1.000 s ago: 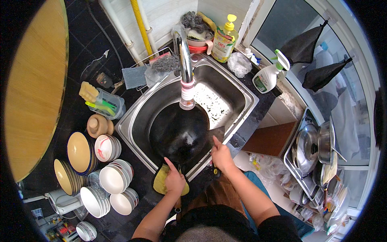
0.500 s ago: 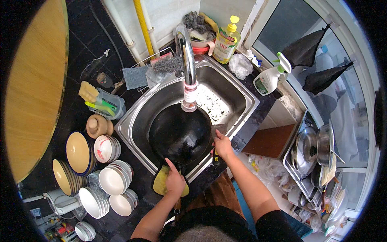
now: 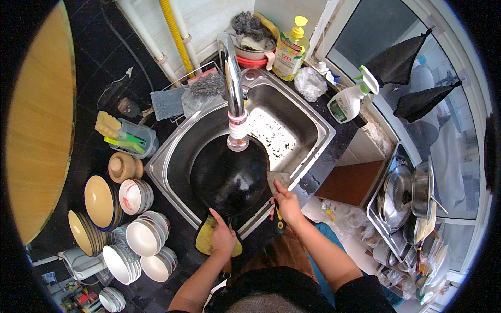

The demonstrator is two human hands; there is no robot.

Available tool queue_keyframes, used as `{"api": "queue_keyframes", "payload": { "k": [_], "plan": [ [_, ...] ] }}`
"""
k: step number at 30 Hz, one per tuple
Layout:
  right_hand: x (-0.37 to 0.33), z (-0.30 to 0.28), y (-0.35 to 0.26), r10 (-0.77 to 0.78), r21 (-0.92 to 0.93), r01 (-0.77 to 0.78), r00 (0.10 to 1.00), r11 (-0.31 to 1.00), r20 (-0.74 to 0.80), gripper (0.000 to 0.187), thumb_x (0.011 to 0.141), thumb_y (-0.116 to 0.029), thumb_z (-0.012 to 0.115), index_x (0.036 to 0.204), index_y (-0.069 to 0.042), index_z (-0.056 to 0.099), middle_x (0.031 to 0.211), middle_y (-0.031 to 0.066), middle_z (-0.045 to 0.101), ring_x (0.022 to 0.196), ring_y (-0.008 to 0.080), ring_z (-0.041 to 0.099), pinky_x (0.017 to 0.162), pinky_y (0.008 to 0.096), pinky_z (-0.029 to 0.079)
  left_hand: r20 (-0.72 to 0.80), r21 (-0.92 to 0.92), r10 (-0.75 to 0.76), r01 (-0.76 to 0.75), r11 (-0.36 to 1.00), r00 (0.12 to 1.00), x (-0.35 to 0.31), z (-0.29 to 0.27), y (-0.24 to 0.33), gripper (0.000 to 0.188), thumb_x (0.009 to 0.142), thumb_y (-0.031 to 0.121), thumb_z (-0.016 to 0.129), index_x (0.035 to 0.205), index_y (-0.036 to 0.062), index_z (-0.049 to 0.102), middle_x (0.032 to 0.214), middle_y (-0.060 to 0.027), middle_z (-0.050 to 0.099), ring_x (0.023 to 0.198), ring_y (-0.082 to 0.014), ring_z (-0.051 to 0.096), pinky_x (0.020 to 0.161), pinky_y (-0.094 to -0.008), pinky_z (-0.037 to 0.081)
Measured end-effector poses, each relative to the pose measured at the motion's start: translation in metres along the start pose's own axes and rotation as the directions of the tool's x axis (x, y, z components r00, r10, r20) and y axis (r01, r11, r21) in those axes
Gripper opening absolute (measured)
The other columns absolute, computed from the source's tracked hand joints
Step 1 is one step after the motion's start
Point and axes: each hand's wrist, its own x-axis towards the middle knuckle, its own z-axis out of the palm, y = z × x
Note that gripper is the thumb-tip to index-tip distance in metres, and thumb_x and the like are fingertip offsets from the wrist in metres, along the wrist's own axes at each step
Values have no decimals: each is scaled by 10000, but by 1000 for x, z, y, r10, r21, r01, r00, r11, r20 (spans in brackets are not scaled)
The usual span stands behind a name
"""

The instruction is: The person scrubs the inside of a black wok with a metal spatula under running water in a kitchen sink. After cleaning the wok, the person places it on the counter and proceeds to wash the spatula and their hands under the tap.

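Note:
A black wok (image 3: 229,175) lies tilted in the steel sink (image 3: 166,161), its wet inside shining under the faucet (image 3: 233,78). At its near rim, my left hand (image 3: 223,236) is closed around the handle, index finger stretched toward the rim. A yellow pad with a dark edge (image 3: 204,239) lies around and under that hand. Beside the wok's right rim, my right hand (image 3: 287,204) grips a scraper (image 3: 279,177) with a flat greyish blade and a black-and-yellow handle. The fingers partly hide the handle.
Stacked bowls (image 3: 143,237) and plates (image 3: 98,201) stand left of the sink. Dark scraps dot the sink's right part. Behind it are a dish soap bottle (image 3: 290,52) and a spray bottle (image 3: 350,101). A rack (image 3: 383,227) with pots stands right.
My right hand has shifted slightly down and turned, and more of the scraper's blade shows. My left hand keeps its hold on the wok handle. The view has shifted a little.

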Motion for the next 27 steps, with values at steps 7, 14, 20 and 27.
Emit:
{"api": "queue_keyframes", "payload": {
  "k": [7, 14, 20, 27],
  "plan": [
    [19, 3, -13, -32, -1, 32, 999, 1000, -26, 506, 852, -62, 349, 1346, -92, 240, 667, 49, 471, 427, 170, 507, 403, 304, 439, -42, -10, 41, -42, 999, 998, -1, 3, 0, 962, 684, 71, 579, 1316, -6, -141, 746, -213, 568, 617, -350, 564, 553, -414, 460],
    [23, -4, -12, 49, -28, -50, 998, 998, -34, 495, 859, -75, 358, 1343, -105, 257, 638, 54, 470, 396, 172, 492, 399, 301, 428, -13, -2, 0, 0, 1000, 1000, 1, 2, 2, 953, 685, 68, 575, 1316, -11, -136, 757, -217, 567, 615, -355, 560, 555, -420, 461],
    [75, -7, -38, 46, -156, -51, 998, 986, -39, 475, 850, -73, 356, 1322, -84, 296, 639, 67, 470, 425, 189, 505, 402, 327, 444, -9, 12, 11, -11, 1000, 1000, 1, 0, 6, 951, 690, 69, 572, 1317, -8, -138, 760, -225, 564, 625, -351, 563, 561, -418, 463],
    [66, -27, -53, 151, -221, -132, 986, 966, 70, 469, 851, -72, 360, 1317, -78, 303, 633, 67, 467, 432, 204, 517, 408, 343, 454, 22, -15, -29, 29, 999, 999, 1, -1, 6, 951, 685, 65, 573, 1313, -18, -137, 767, -233, 565, 640, -354, 568, 582, -404, 474]
  ]
}}
